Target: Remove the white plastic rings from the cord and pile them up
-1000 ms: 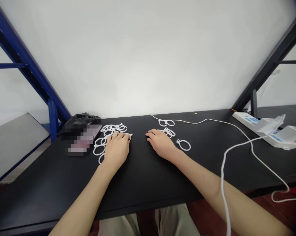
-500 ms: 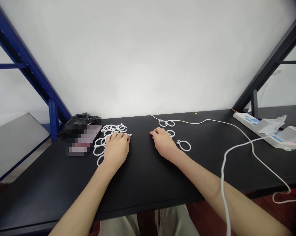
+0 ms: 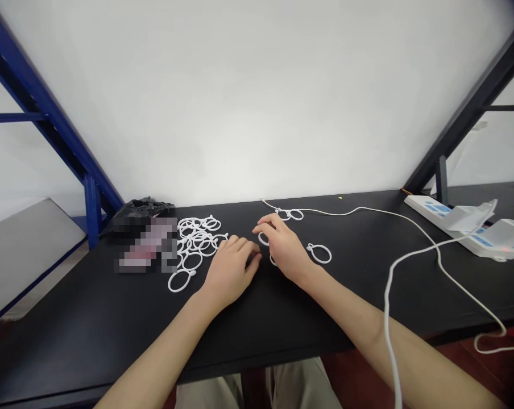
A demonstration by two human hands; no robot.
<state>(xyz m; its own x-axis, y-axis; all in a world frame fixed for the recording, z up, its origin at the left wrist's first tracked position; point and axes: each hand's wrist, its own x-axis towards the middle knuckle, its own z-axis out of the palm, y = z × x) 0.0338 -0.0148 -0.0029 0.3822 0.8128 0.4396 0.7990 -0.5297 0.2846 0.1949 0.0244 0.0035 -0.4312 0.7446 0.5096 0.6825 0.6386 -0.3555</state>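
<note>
My left hand (image 3: 233, 267) rests palm down on the black table, fingers bent a little and thumb apart, with nothing visible in it. Beside it on the left lies a loose pile of thin white rings (image 3: 193, 261), each with a small knob or eyelet. My right hand (image 3: 285, 247) is over the table just to the right, fingers reaching left. Parts of white ring shapes (image 3: 263, 239) show at and under its fingers; the palm hides the remainder. A single white ring (image 3: 320, 254) lies right of that wrist, and two linked-looking rings (image 3: 297, 215) lie behind the hand.
A white cable (image 3: 385, 212) crosses the back of the table, and another loops over my right forearm. At the right stands a white power strip (image 3: 436, 211) with plugs. A black plastic bag (image 3: 141, 207) and a blurred pinkish item (image 3: 148, 247) lie at the left.
My left hand has moved right, off the ring pile, uncovering more rings. Under my right hand, which has shifted slightly, a ring now shows at its left side instead of its right.
</note>
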